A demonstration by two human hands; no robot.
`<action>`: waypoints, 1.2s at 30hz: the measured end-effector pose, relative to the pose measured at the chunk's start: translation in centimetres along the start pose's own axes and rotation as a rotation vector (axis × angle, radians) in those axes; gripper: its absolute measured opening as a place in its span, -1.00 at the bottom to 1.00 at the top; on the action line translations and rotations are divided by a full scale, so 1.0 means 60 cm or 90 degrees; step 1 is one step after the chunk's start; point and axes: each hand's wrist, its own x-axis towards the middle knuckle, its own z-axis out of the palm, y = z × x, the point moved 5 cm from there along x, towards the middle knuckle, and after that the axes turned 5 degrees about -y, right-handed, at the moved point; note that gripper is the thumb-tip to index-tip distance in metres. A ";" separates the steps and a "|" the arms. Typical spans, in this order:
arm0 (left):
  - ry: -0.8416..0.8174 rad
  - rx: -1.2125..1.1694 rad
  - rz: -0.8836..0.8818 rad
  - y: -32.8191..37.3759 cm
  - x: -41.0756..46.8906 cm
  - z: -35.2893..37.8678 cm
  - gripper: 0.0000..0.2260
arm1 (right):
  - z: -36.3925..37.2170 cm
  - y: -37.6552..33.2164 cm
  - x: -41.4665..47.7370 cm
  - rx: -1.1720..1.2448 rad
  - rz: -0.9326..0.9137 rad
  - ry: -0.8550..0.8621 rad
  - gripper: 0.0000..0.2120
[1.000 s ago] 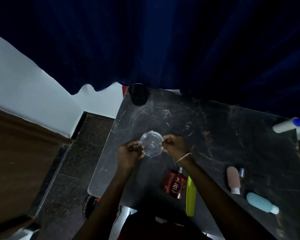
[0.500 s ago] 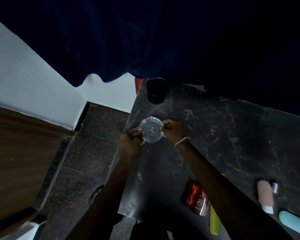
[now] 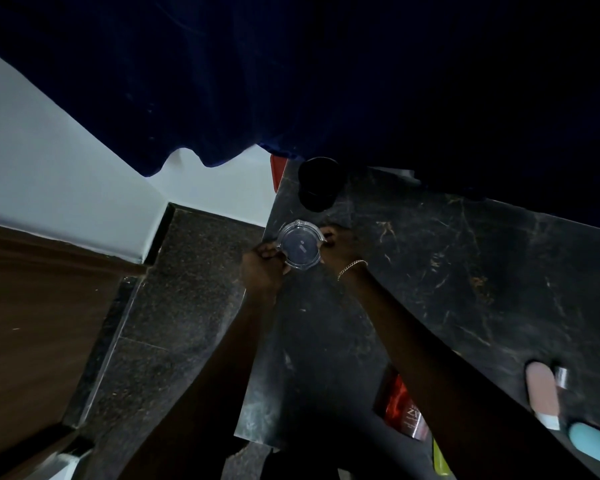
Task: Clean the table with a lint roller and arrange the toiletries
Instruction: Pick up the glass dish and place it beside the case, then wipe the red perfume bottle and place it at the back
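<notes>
A clear round glass dish (image 3: 299, 245) is held between both hands over the far left corner of the dark marble table (image 3: 447, 271). My left hand (image 3: 262, 268) grips its left rim and my right hand (image 3: 340, 242), with a thin bracelet at the wrist, grips its right rim. Just beyond it stands a black cup (image 3: 319, 183). Toiletries lie near the front right: a red bottle (image 3: 404, 408) partly hidden by my right arm, a pink tube (image 3: 542, 393), a light blue tube (image 3: 594, 445) and a yellow-green item (image 3: 439, 459).
A dark blue curtain (image 3: 291, 81) hangs over the far side of the table. A small silver cap (image 3: 561, 375) lies beside the pink tube. To the left are a white wall (image 3: 49, 168), speckled floor (image 3: 187, 289) and a brown wooden surface (image 3: 42, 323).
Both hands have carried the glass dish away from me and leftward toward the table's far left corner, close to the black cup. The view has shifted left, pushing the toiletries to the frame's right edge.
</notes>
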 end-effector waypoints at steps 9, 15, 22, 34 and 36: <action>0.048 0.050 0.015 -0.012 0.005 -0.007 -0.86 | 0.005 0.009 -0.001 0.029 0.000 0.004 -0.74; 0.034 0.078 0.034 -0.009 -0.005 -0.010 -0.87 | 0.004 0.001 -0.014 0.004 -0.023 0.002 -0.76; 0.067 0.319 0.199 0.004 -0.086 -0.019 -0.67 | -0.028 0.030 -0.095 -0.046 -0.130 0.024 -0.44; -0.092 0.633 0.458 -0.098 -0.309 0.052 -0.38 | -0.122 0.188 -0.362 -0.254 -0.240 0.138 -0.40; -0.102 0.650 0.475 -0.120 -0.340 0.074 -0.40 | -0.134 0.224 -0.400 -0.247 -0.241 0.167 -0.43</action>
